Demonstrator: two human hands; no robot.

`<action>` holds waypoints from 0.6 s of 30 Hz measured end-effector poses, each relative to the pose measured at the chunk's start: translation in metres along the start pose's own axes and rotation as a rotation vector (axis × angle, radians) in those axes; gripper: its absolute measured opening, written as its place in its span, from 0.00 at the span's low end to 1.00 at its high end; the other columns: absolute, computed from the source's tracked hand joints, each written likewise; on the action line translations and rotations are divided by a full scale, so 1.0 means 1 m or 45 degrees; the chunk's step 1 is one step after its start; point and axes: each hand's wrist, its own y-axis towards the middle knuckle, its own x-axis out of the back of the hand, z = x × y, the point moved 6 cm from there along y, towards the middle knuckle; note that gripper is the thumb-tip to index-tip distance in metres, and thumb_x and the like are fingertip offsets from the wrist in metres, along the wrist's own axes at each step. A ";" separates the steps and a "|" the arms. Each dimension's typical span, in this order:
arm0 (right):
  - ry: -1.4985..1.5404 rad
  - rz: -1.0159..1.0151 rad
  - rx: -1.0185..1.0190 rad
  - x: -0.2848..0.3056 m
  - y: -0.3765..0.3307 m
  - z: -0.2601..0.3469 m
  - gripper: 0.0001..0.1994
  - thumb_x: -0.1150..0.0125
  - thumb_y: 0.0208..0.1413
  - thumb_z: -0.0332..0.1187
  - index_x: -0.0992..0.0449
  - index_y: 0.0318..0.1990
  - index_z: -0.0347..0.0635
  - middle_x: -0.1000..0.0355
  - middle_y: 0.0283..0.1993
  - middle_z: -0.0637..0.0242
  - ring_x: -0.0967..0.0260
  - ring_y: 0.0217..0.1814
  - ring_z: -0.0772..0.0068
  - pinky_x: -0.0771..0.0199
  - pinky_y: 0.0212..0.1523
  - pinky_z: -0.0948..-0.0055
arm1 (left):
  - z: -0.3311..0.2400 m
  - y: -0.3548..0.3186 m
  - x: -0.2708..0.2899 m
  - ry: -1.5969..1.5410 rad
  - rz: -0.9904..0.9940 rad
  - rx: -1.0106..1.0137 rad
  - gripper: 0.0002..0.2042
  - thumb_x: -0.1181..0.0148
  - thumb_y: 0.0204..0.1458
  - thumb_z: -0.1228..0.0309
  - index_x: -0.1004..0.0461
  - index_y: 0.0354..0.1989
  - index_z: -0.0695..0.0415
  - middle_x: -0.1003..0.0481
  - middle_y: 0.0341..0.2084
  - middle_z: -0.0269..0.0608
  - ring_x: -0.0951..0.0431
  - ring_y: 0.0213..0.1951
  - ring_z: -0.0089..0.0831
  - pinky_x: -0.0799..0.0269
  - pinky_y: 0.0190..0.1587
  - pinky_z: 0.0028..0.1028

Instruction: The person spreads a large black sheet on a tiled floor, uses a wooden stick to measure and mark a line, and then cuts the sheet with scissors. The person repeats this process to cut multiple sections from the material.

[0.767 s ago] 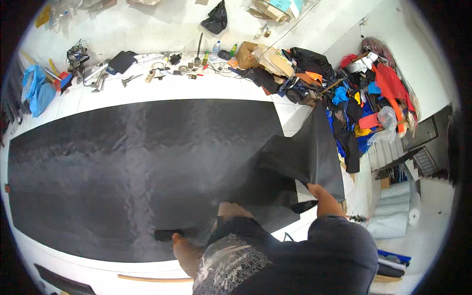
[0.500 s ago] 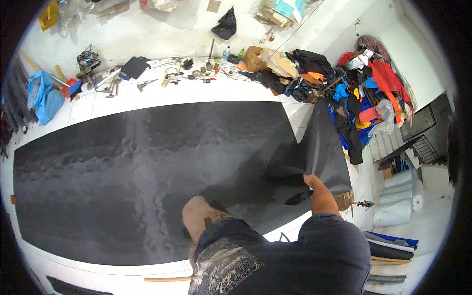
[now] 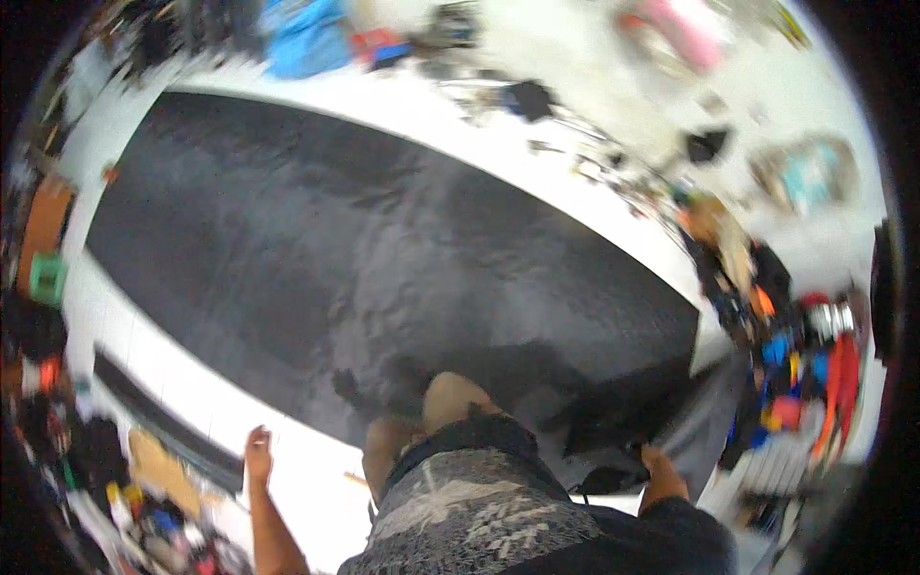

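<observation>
right hand (image 3: 659, 467) pinching edge of black sheet (image 3: 383, 259) | left hand (image 3: 257, 447) loosely curled, empty, over white table (image 3: 278, 450) | no containers discernible, blurred

Bright even daylight; heavy motion blur throughout; fisheye bending, black vignette at rim.

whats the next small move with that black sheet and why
Probably pull the folded-up corner flat with the right hand. That hand grips the black sheet at its near right corner, which is lifted and doubled over, while the rest lies spread on the white floor. The left hand hangs free.
</observation>
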 end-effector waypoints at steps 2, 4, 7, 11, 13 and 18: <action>0.086 0.072 0.108 0.041 0.020 0.073 0.17 0.55 0.63 0.42 0.24 0.48 0.42 0.26 0.47 0.47 0.26 0.42 0.49 0.24 0.42 0.53 | 0.129 -0.040 0.005 0.453 0.043 -0.037 0.12 0.52 0.62 0.66 0.25 0.43 0.59 0.24 0.31 0.39 0.24 0.32 0.27 0.28 0.31 0.31; -0.101 -0.096 0.258 0.126 0.002 0.082 0.15 0.51 0.62 0.42 0.22 0.43 0.43 0.26 0.43 0.49 0.25 0.35 0.53 0.23 0.35 0.55 | 0.211 -0.124 -0.035 -0.210 0.213 0.940 0.17 0.49 0.62 0.57 0.23 0.38 0.59 0.23 0.30 0.46 0.24 0.35 0.35 0.26 0.36 0.39; 0.271 0.197 -0.077 0.144 -0.046 0.235 0.15 0.52 0.62 0.41 0.22 0.44 0.43 0.26 0.43 0.48 0.25 0.36 0.53 0.23 0.36 0.55 | 0.213 -0.149 0.038 -0.146 0.287 1.118 0.17 0.48 0.60 0.56 0.23 0.40 0.60 0.23 0.33 0.49 0.24 0.38 0.41 0.27 0.40 0.40; 0.278 0.187 -0.157 0.269 -0.083 0.376 0.15 0.52 0.62 0.41 0.22 0.44 0.42 0.26 0.44 0.48 0.25 0.37 0.53 0.23 0.37 0.55 | 0.243 -0.045 0.143 -0.068 0.293 1.069 0.18 0.45 0.58 0.56 0.23 0.41 0.60 0.23 0.37 0.52 0.24 0.42 0.47 0.28 0.45 0.41; 0.281 0.202 -0.178 0.315 -0.111 0.447 0.16 0.52 0.62 0.41 0.22 0.44 0.42 0.26 0.44 0.48 0.25 0.38 0.53 0.23 0.38 0.54 | 0.262 0.069 0.238 0.222 0.289 0.796 0.19 0.44 0.57 0.55 0.23 0.42 0.60 0.22 0.39 0.53 0.25 0.44 0.51 0.29 0.48 0.42; 0.236 0.176 -0.078 0.422 -0.132 0.637 0.16 0.53 0.63 0.41 0.22 0.44 0.42 0.26 0.45 0.48 0.25 0.40 0.52 0.24 0.40 0.54 | 0.183 0.420 0.528 0.589 -0.477 0.071 0.22 0.44 0.57 0.55 0.24 0.47 0.64 0.23 0.47 0.58 0.25 0.50 0.57 0.31 0.56 0.43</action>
